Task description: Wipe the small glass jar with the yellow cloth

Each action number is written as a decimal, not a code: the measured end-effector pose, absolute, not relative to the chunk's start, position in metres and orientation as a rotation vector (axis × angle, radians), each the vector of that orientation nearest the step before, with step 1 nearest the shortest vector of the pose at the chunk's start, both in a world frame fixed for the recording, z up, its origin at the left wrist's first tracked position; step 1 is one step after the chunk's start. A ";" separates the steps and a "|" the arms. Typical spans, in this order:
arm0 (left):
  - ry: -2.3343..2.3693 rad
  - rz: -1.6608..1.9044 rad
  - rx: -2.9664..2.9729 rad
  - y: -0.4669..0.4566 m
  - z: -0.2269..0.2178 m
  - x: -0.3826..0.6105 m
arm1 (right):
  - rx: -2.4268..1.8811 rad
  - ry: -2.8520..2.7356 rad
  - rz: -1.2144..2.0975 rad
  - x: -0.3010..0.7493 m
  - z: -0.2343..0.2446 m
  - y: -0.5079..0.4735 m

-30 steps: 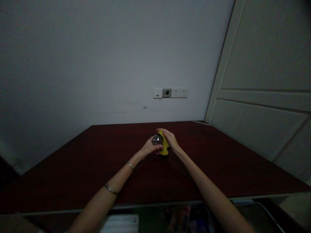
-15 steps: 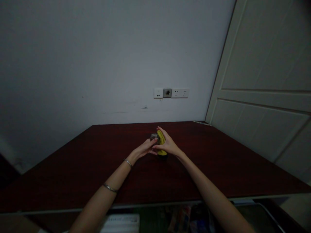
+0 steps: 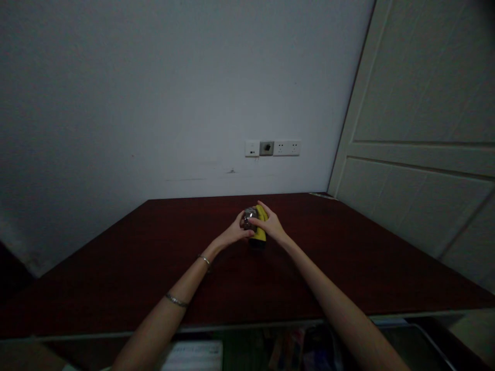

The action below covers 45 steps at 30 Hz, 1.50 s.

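Observation:
Above the middle of the dark red table, both hands meet around a small item. My left hand is closed around the left side of a shiny, rounded, see-through brownish piece. Bright glints show on its surface. My right hand grips a yellow piece from the right, its thumb reaching across onto the shiny piece. Something dark shows just below the yellow piece. The two pieces touch or are joined; I cannot tell which. Fingers hide part of both, and the dim light obscures their exact kind.
A pale wall with a row of sockets rises behind the table. A white panelled door stands at the right. Below the table's front edge are a white box and several dim items.
The shiny piece has turned more toward me and shifted slightly right. My right thumb has moved up onto it, and the yellow piece has moved a little right.

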<state>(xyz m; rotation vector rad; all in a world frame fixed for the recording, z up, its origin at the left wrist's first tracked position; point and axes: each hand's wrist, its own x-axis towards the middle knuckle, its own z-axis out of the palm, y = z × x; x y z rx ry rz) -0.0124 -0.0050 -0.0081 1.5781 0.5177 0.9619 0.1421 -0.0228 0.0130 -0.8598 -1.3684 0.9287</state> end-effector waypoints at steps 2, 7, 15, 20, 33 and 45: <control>0.516 1.039 1.582 -0.002 -0.014 -0.007 | -0.846 -1.397 0.924 0.140 0.011 -0.024; 0.575 1.110 1.544 -0.003 -0.018 -0.003 | -0.798 -1.435 0.949 0.134 0.005 -0.027; 0.590 1.157 1.574 -0.003 -0.019 0.001 | -0.713 -1.448 0.856 0.135 0.010 -0.030; 0.599 1.152 1.578 -0.004 -0.021 0.003 | -0.631 -1.577 0.687 0.139 0.020 -0.039; 0.706 1.156 1.928 -0.021 -0.010 0.000 | -0.725 -1.532 0.745 0.147 0.023 -0.030; 0.759 1.196 1.927 -0.018 -0.014 0.002 | -0.627 -1.621 0.657 0.150 0.024 -0.034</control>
